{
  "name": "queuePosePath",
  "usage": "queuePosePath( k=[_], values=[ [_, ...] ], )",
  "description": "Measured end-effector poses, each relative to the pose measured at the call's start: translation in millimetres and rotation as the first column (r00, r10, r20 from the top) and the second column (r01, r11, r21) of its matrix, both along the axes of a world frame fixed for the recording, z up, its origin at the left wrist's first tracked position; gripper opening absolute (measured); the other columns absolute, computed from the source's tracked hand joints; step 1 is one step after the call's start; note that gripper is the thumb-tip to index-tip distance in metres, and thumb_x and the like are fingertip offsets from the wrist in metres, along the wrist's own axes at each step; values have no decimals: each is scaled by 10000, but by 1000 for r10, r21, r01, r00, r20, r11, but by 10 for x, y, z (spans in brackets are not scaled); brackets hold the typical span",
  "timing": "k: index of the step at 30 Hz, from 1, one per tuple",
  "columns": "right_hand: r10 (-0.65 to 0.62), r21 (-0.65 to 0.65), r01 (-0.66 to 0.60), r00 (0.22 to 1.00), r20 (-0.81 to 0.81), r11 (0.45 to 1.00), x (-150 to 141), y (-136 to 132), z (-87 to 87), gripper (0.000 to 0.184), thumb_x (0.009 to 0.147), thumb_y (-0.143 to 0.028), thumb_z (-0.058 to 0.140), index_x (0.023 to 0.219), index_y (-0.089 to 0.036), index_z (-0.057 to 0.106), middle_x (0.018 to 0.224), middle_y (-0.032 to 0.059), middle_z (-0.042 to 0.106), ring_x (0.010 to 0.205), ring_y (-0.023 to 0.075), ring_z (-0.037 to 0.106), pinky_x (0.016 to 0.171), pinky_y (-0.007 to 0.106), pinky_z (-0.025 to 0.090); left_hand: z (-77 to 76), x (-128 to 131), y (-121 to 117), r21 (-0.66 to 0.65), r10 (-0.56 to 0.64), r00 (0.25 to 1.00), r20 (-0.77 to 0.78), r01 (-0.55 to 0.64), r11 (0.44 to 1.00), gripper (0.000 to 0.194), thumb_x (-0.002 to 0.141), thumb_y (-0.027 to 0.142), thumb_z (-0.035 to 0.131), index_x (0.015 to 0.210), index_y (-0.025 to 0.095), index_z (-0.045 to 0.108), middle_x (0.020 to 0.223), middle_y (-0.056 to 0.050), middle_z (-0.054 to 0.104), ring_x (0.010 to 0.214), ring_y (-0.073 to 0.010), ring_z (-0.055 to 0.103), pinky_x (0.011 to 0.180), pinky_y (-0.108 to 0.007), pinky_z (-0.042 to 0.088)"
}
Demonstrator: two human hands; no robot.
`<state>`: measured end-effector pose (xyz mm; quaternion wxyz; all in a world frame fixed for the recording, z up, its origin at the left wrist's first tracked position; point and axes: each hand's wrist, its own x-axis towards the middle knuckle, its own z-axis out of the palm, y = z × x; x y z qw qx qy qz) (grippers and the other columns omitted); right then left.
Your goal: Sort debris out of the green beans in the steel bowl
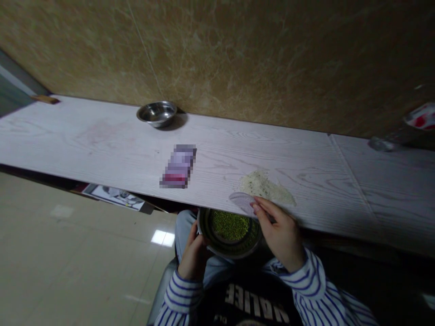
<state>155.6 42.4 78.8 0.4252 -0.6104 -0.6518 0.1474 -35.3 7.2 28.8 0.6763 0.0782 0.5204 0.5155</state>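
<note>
My left hand (194, 252) grips the left rim of a metal bowl (234, 249), which sits over my lap just below the table edge. Green mung beans (230, 225) lie in the bowl. Between the fingers and thumb of my right hand (279, 233) is a thin, clear plastic disc like a lid (243, 202), tilted at the table's front edge above the bowl. Just beyond that disc, a spread pile of white grains (260, 185) mixed with dark and greenish specks rests on the table.
An empty-looking steel bowl (157, 114) stands near the wall on the pale wooden table (217, 136). A blurred-out phone-like rectangle (179, 166) lies left of the grains. Clear plastic (382, 144) and a red-and-white package (421, 117) are at the far right. Papers (115, 195) show below the table.
</note>
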Motion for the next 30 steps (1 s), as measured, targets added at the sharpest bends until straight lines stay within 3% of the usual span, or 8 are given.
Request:
queuePosePath(
  k=[4,7,12,18,22,27,30],
  values=[
    [48,119,-61,993,109,991,-179,15,31,238,920,-220,559,1069,-221,745,975,73,787,831,211,757,803,327,615,0,-9,-4,-6,-3,1000,9,3,1000,617,611,143,636,1213,256,567,888,-29,680,712,-191,579,542,-260,463],
    [17,162,-45,985,171,986,-201,59,48,241,922,-176,541,1050,-186,745,955,91,788,815,217,757,782,332,610,2,-16,0,-11,-14,1000,3,15,1000,658,609,142,630,1252,260,560,936,-40,690,748,-210,591,550,-278,481],
    [-96,204,49,968,231,978,32,158,33,225,921,-186,540,1022,-176,741,936,86,790,800,217,755,758,326,605,-21,3,11,12,-21,1000,-1,21,1000,628,601,162,669,1218,248,592,921,-42,690,751,-213,590,570,-289,504],
    [-102,258,36,964,247,965,307,285,29,201,921,-179,555,1002,-169,739,916,86,790,793,217,752,742,326,593,-45,78,5,-4,-32,999,22,32,999,613,604,150,661,1207,238,587,899,-32,684,697,-181,580,685,-339,525],
    [-43,288,-22,975,219,957,434,259,57,177,915,-159,585,1025,-177,722,931,74,788,814,201,745,762,321,574,-67,108,-5,-8,-29,999,31,29,1000,608,623,162,666,1221,241,583,925,-26,693,687,-179,581,669,-324,523],
    [143,231,-203,957,253,951,521,164,65,163,912,-138,602,1027,-191,705,888,36,787,765,166,731,757,324,533,-113,140,29,-24,-38,999,15,39,999,567,607,138,658,1164,230,608,831,-6,673,649,-163,549,562,-265,469],
    [147,215,-204,956,254,955,561,183,52,150,916,-136,598,1010,-184,705,888,37,788,769,164,730,763,331,509,-119,174,54,-23,-51,998,30,52,998,565,602,148,667,1157,232,599,825,-5,665,649,-164,552,515,-246,431]
  ],
)
